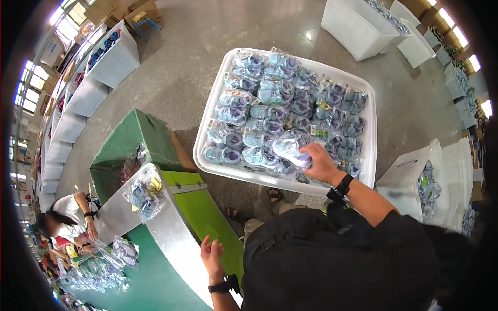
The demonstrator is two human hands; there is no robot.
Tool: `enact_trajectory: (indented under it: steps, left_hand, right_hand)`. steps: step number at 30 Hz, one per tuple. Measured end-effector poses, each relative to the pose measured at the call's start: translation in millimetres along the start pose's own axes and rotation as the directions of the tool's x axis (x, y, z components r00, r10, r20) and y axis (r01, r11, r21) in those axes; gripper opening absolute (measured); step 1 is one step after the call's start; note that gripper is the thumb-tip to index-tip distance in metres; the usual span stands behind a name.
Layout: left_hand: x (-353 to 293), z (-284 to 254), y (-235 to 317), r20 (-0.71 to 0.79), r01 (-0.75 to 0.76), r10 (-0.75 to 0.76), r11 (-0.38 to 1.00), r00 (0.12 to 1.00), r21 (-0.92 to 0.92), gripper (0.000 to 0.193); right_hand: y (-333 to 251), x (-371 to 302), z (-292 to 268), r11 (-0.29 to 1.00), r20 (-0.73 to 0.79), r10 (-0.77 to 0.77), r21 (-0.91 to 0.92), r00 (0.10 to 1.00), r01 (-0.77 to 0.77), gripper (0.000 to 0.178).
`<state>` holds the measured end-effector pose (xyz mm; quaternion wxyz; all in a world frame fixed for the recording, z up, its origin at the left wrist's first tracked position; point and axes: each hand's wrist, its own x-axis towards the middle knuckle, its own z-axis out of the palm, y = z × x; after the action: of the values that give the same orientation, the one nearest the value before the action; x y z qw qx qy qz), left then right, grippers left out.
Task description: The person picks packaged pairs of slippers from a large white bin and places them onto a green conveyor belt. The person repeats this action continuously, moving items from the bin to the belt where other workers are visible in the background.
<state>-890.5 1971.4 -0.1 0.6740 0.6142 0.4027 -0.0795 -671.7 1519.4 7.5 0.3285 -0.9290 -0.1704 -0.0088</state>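
Note:
My right hand (320,165) grips a light blue and lilac shoe (291,148) in clear plastic wrap, held over the front part of a large white bin (244,176). Rows of similar wrapped shoes (271,97) fill that bin, several with small tags showing. Down by the edge of the metal-topped conveyor table (176,249), my left hand (211,255) is empty, its fingers partly curled and apart. Closest to it on the table's end lies another plastic-wrapped pair of shoes (145,199).
A green-lined box (124,150) stands beyond the table's end. At the left, a co-worker (70,220) handles wrapped shoes on the green belt (161,274). White bins (115,57) line the far left; more white bins (358,31) stand back right, and another (404,181) at right.

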Motion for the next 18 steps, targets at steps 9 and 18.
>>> enact_trajectory:
  steps: [9, 18]
  left_hand:
    - [-38, -33, -39, -0.046, 0.003, 0.009, 0.963, 0.999, 0.271, 0.046]
    - [-20, -58, -38, -0.051, 0.076, -0.063, 0.953, 0.997, 0.292, 0.048]
  right_hand:
    - [95, -63, 56, 0.962, 0.051, 0.272, 0.014, 0.961, -0.273, 0.032]
    - [99, -27, 80, 0.842, 0.247, 0.525, -0.288, 0.815, -0.455, 0.065]
